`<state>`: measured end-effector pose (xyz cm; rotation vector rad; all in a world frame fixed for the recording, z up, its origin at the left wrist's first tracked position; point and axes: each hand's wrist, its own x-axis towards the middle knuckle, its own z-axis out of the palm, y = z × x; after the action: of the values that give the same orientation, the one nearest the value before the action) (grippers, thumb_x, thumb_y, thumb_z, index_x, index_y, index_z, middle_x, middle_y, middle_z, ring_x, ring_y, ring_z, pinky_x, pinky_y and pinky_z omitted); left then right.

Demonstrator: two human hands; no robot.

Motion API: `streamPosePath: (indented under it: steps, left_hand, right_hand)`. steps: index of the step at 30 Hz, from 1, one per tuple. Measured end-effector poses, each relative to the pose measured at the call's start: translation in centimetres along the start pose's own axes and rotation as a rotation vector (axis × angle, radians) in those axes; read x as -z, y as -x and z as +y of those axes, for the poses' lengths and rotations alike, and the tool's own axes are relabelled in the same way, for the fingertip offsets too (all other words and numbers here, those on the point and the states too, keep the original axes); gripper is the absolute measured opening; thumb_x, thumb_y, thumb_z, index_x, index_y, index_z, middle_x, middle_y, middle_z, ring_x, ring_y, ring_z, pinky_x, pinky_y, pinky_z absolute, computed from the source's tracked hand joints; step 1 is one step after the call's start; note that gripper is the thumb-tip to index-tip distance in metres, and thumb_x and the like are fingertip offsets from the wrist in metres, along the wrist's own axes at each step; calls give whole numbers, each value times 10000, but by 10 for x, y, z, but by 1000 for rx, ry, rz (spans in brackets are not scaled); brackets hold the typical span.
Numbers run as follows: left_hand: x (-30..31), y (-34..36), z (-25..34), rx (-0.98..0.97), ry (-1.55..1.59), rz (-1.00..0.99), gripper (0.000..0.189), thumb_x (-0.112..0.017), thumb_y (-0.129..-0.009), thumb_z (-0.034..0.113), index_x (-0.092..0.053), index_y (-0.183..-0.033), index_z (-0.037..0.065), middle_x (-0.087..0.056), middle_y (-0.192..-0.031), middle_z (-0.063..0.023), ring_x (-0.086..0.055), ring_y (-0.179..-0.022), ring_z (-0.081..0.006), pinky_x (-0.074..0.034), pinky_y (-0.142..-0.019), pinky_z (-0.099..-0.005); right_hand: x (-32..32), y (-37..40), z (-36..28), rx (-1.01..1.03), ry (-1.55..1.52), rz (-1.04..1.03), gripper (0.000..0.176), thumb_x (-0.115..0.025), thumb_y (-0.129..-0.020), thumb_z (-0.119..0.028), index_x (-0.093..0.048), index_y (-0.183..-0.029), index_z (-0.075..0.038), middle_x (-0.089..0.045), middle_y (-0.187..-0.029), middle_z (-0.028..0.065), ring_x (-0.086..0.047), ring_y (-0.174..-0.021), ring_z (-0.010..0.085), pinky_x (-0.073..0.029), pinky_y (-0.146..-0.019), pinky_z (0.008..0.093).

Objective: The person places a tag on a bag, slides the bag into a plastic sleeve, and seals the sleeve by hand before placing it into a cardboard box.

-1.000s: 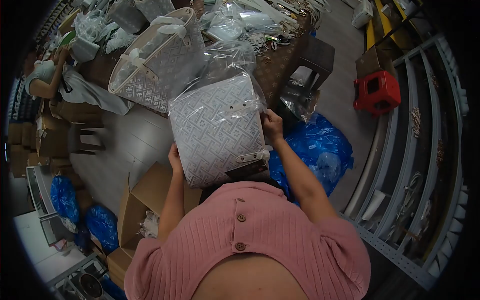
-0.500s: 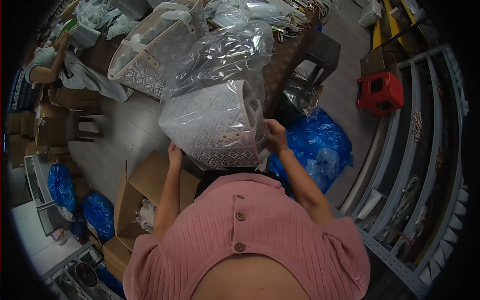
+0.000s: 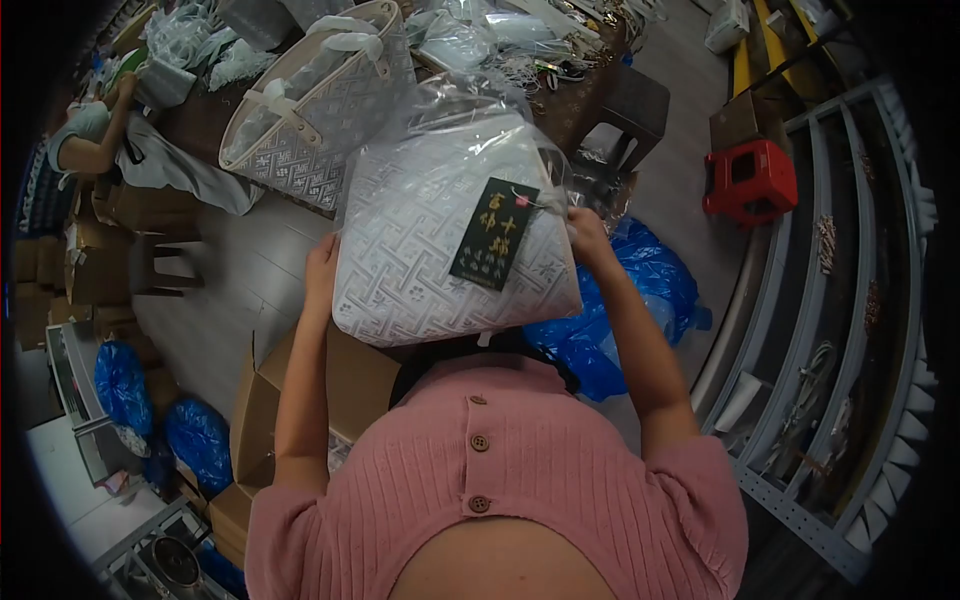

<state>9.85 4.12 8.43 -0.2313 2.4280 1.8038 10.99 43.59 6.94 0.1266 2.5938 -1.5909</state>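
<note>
A pale patterned bag (image 3: 410,240) in clear plastic film stands in front of my body, its broad face turned up toward me. On that face, right of its middle, lies a dark green tag (image 3: 495,235) with gold characters. My left hand (image 3: 321,268) grips the wrapped bag at its left edge. At the right edge, my right hand (image 3: 588,240) holds it, the fingertips partly hidden by the plastic. Behind it on the left, a second patterned bag (image 3: 310,130) with wrapped handles stands on the brown table (image 3: 205,118).
A co-worker's arm (image 3: 95,150) is at the upper left. An open cardboard box (image 3: 262,400) stands below my left hand. Blue plastic bags (image 3: 650,275) lie on the right, near a red stool (image 3: 750,182) and metal shelving (image 3: 800,350). A dark stool (image 3: 632,105) stands beside the table.
The wrapped bag has turned from its side to its broad face, and the green tag now shows. Both hands have moved up to its side edges.
</note>
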Motion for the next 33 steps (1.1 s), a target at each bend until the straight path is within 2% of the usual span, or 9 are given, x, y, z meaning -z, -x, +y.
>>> streamPosePath:
  steps: [5, 8, 13, 18, 20, 25, 28, 30, 33]
  left_hand:
    - [5, 64, -3, 12, -204, -38, 262, -428, -928, 160, -509, -778, -39, -455, -642, 4, -411, -659, -66, -379, -600, -231]
    - [2, 91, 0, -64, -23, -91, 246, -436, -925, 155, -520, -793, -35, -466, -666, 15, -408, -664, -60, -371, -596, -222]
    - [0, 55, 50, -132, -47, -157, 219, -446, -908, 135, -571, -854, -37, -550, -722, -3, -463, -690, -61, -396, -616, -220]
    - [7, 42, 88, -248, -137, -204, 193, -472, -856, 101, -604, -869, -40, -615, -776, -35, -524, -724, -82, -430, -657, -238]
    - [14, 56, 105, -399, -125, -6, 182, -502, -814, 84, -610, -876, -49, -636, -808, -55, -541, -751, -92, -444, -678, -255]
    - [41, 31, 96, -203, -186, -140, 183, -541, -780, 40, -615, -907, -69, -650, -852, -75, -570, -782, -112, -457, -700, -258]
    - [39, 28, 110, -198, -233, -196, 172, -560, -765, 23, -611, -900, -71, -643, -824, -55, -571, -763, -119, -456, -702, -254]
    - [37, 23, 108, -100, -150, -205, 203, -587, -758, 16, -613, -943, -65, -628, -884, -64, -562, -826, -123, -449, -735, -248]
    - [16, 20, 131, -201, -39, -170, 263, -607, -751, 1, -617, -1012, -28, -593, -996, -88, -551, -907, -143, -438, -778, -246]
  right_hand:
    - [0, 75, -1, -20, 180, 72, 182, -551, -785, -151, -619, -812, 15, -583, -687, 194, -594, -601, 208, -446, -573, 337]
    - [11, 103, -16, -334, -221, 72, 163, -553, -772, -133, -613, -797, 16, -579, -679, 196, -596, -610, 266, -449, -568, 349]
    - [18, 79, -35, -12, 205, 192, 202, -543, -774, -153, -573, -691, 28, -566, -662, 197, -546, -629, 382, -438, -564, 412]
    - [29, 70, -71, 67, 281, 251, 197, -545, -766, -157, -577, -678, 16, -564, -673, 203, -558, -659, 376, -434, -571, 424]
    - [35, 82, -99, 57, 228, 303, 208, -537, -760, -156, -562, -645, 16, -552, -661, 208, -552, -649, 380, -429, -571, 434]
    - [41, 68, -95, -38, 299, 167, 226, -519, -745, -183, -584, -637, 5, -552, -655, 207, -563, -659, 368, -449, -595, 423]
    - [35, 66, -102, -136, 480, 95, 200, -523, -744, -178, -613, -722, -1, -584, -688, 193, -582, -674, 352, -468, -619, 392]
    - [36, 57, -91, 37, 248, 335, 200, -536, -738, -167, -621, -819, -5, -611, -749, 175, -598, -677, 313, -475, -632, 360]
    - [50, 30, -93, -53, 166, 221, 264, -530, -770, -171, -608, -972, -21, -631, -842, 138, -605, -729, 240, -476, -669, 328]
